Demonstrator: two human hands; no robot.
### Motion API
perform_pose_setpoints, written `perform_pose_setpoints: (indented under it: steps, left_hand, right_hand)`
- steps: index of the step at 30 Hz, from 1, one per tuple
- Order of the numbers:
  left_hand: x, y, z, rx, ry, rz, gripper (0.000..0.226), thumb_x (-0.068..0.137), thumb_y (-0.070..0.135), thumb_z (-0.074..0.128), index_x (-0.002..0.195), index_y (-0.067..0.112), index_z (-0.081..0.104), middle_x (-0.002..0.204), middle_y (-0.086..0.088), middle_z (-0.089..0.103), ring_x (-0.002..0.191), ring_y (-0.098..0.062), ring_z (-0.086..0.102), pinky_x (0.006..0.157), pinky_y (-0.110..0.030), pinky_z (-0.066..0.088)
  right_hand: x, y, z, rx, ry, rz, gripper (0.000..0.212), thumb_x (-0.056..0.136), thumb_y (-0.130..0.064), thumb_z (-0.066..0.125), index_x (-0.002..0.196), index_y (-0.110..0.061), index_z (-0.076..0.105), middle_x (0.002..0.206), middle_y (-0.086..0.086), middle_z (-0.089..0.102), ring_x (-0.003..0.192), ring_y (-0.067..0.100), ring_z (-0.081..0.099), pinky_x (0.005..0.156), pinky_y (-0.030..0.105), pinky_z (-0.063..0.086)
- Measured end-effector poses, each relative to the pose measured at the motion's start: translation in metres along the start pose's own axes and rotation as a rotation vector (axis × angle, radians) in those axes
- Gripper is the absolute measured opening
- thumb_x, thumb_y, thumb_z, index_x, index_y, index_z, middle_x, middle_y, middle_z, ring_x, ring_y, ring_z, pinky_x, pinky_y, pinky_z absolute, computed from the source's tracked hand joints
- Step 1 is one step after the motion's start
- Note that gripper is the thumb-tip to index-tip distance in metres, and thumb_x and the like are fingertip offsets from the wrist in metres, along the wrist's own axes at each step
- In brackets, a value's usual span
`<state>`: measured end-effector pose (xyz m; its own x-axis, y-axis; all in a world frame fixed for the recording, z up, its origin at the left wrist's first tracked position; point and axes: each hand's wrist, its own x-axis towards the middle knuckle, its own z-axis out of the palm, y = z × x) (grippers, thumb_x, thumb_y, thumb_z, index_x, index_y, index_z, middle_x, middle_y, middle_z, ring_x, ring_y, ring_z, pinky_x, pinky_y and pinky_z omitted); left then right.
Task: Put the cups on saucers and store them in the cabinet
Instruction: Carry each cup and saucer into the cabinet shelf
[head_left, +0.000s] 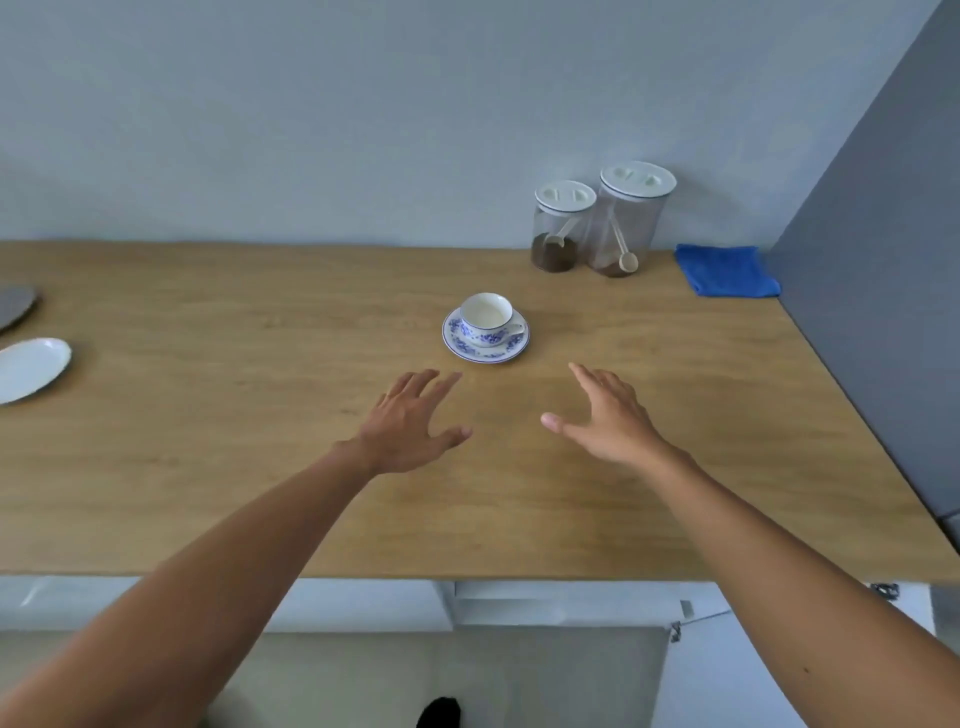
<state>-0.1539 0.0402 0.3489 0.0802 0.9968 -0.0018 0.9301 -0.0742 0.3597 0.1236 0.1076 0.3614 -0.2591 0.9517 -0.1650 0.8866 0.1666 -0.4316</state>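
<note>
Reaching for the set, by the look of it: the cup (485, 314) already sits upright on the saucer (486, 338), so the pairing step reads as done for this one, and the step in hand is judged to be the pick-up for storing.

Head view, the only one. Cup and saucer stand mid-worktop (260, 467), at about 12 o'clock from the hands. Cup handle points toward 4 o'clock. No cabinet shelf in view; only pale fronts below the worktop edge, so where the set goes cannot be told.

Left hand (410, 423): palm down, fingers spread and pointing toward 1 o'clock, thumb out to the side. Grip released, holding nothing. Fingertips near the saucer's 7 o'clock rim, not touching.

Right hand (605, 415): palm turned inward, fingers together and pointing toward 11 o'clock, thumb out toward the left hand. Grip released, empty. Apart from the saucer, on its 4 o'clock side.

Both forearms are stretched out over the worktop, hands flanking the set.

Next move, as a judgement: close in from both sides, get fingers under the saucer rim, lift level so the cup does not slide.

Elsewhere: two jars (602, 223) and a blue cloth (727, 270) at 1 to 2 o'clock; a white plate (31, 369) at 9 o'clock.
</note>
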Motion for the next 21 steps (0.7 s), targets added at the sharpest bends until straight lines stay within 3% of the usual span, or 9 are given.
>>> perform_pose_setpoints:
  steps: [10, 15, 18, 21]
  left_hand:
    - [0.112, -0.057, 0.002, -0.014, -0.097, -0.063, 0.089, 0.080, 0.064, 0.059, 0.152, 0.037, 0.015, 0.145, -0.004, 0.040, 0.134, -0.031, 0.034, 0.111, -0.045, 0.033]
    - [0.150, -0.067, 0.004, -0.119, -0.114, -0.042, 0.085, 0.078, 0.061, 0.062, 0.150, 0.038, 0.022, 0.124, -0.003, 0.056, 0.119, -0.028, 0.045, 0.107, -0.042, 0.035]
    - [0.169, -0.065, 0.004, -0.246, -0.136, -0.017, 0.080, 0.081, 0.050, 0.066, 0.149, 0.032, 0.029, 0.126, 0.000, 0.060, 0.118, -0.026, 0.049, 0.107, -0.041, 0.035]
    - [0.179, -0.058, 0.006, -0.368, -0.123, 0.006, 0.078, 0.080, 0.032, 0.072, 0.147, 0.030, 0.032, 0.128, 0.002, 0.061, 0.120, -0.022, 0.053, 0.104, -0.038, 0.041]
  right_hand:
    - [0.126, -0.017, 0.022, -0.054, -0.052, 0.064, 0.095, 0.077, -0.075, 0.058, 0.155, -0.037, 0.018, 0.149, 0.003, 0.038, 0.140, 0.030, 0.030, 0.105, 0.049, 0.033]
    - [0.155, -0.021, 0.025, -0.080, -0.079, 0.049, 0.089, 0.072, -0.076, 0.062, 0.145, -0.034, 0.035, 0.133, -0.001, 0.051, 0.130, 0.026, 0.042, 0.099, 0.046, 0.039]
    - [0.163, -0.026, 0.022, 0.086, -0.135, -0.008, 0.078, 0.071, -0.062, 0.075, 0.139, -0.039, 0.044, 0.110, -0.013, 0.058, 0.112, 0.017, 0.054, 0.098, 0.044, 0.046]
    - [0.169, -0.032, 0.022, 0.322, -0.158, -0.023, 0.072, 0.072, -0.039, 0.082, 0.136, -0.038, 0.050, 0.112, -0.020, 0.066, 0.105, 0.006, 0.062, 0.089, 0.025, 0.048]
